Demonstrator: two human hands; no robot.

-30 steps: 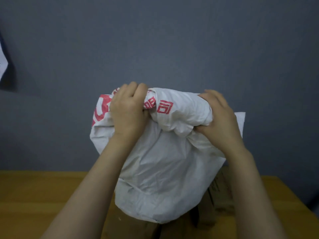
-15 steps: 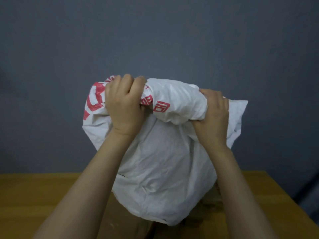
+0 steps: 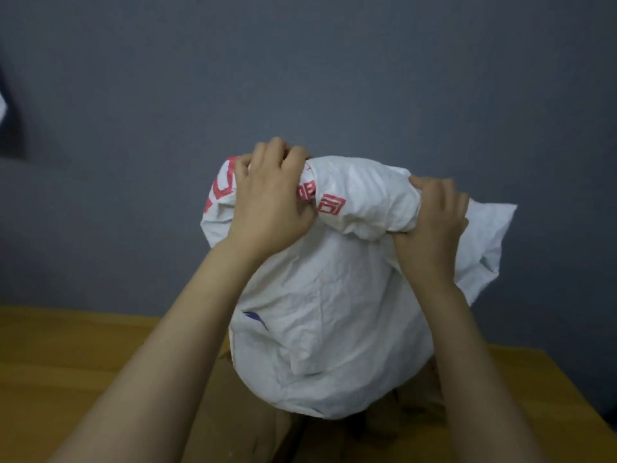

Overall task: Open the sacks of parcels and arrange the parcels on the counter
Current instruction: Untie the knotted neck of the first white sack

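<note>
Cardboard parcels [image 3: 240, 426] lie nearest on the wooden counter [image 3: 66, 355], partly covered by a white, red-printed sack [image 3: 334, 329]. Higher up, the left hand [image 3: 270, 208] and the right hand [image 3: 430, 228] each clench its rolled top in a tight fist, against a grey wall [image 3: 334, 78].

**What we cannot make out**

We cannot see inside the sack [image 3: 334, 312]. Its red print [image 3: 330, 203] is partly covered by the left hand [image 3: 267, 208] and lost in folds, so we cannot read it. The fingertips of that hand and of the right hand [image 3: 430, 228] curl out of sight behind the bunched fabric. The cardboard [image 3: 233, 412] below is partly hidden by the sack and arms and is cut off by the bottom edge. A white shape [image 3: 2, 110] is cut off at the left edge.
</note>
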